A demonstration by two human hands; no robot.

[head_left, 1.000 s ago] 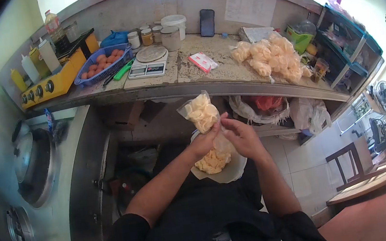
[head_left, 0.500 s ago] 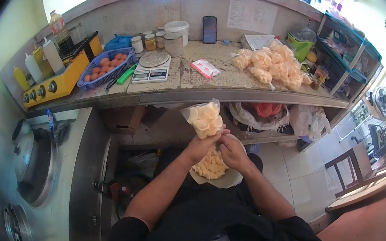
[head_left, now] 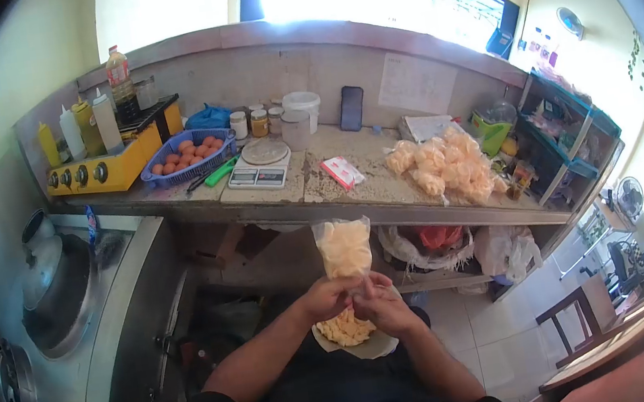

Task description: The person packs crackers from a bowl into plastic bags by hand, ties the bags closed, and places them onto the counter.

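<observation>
A clear plastic bag filled with pale yellow pieces (head_left: 344,248) stands upright above my two hands. My left hand (head_left: 328,298) is closed around the neck of the bag from the left. My right hand (head_left: 386,307) is pinched on the twisted neck just beside it, and the two hands touch. Below them, a lined tub of loose yellow pieces (head_left: 345,328) sits at my lap, partly hidden by the hands. On the counter (head_left: 296,192) at the right lies a heap of filled bags (head_left: 451,163).
On the counter are a digital scale (head_left: 259,175), a blue basket of eggs (head_left: 188,158), a red-and-white packet (head_left: 343,172), jars (head_left: 259,123), a phone (head_left: 351,108) and a yellow stove (head_left: 95,175). Plastic bags (head_left: 507,248) hang below; a wooden chair (head_left: 570,323) stands right.
The view has tilted up, so the counter sits lower. My right hand has closed in beside my left at the bag's neck, and the bag now stands straighter.
</observation>
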